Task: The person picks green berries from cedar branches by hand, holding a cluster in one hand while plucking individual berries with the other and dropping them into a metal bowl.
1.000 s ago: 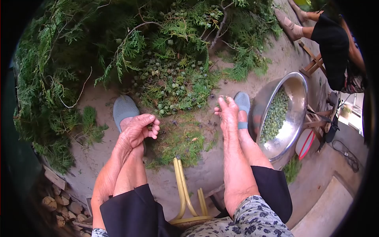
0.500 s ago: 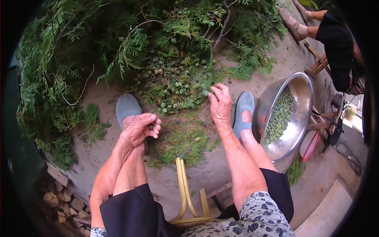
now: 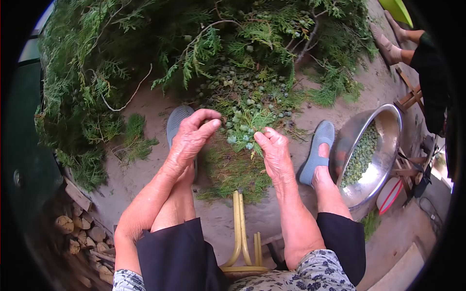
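My right hand (image 3: 277, 154) pinches a leafy conifer sprig (image 3: 252, 127) between thumb and fingers. Pale green cones (image 3: 245, 137) cluster along this sprig, above the ground between my feet. Close to its left side is my left hand (image 3: 190, 138), with the fingers curled and the thumb near the index finger. Whatever lies inside that palm is hidden. Beyond both hands, loose green cones and clippings (image 3: 252, 97) cover the ground.
A large pile of cut conifer branches (image 3: 145, 53) fills the far side. At right, a tilted metal basin (image 3: 394, 140) holds many green cones (image 3: 360, 155). Another person's feet (image 3: 388, 48) show at upper right. Firewood (image 3: 80, 230) lies at lower left.
My right hand has brought the sprig inward, toward my left hand. The left hand has risen forward to meet it. The whole view has shifted, so the surroundings sit further right.
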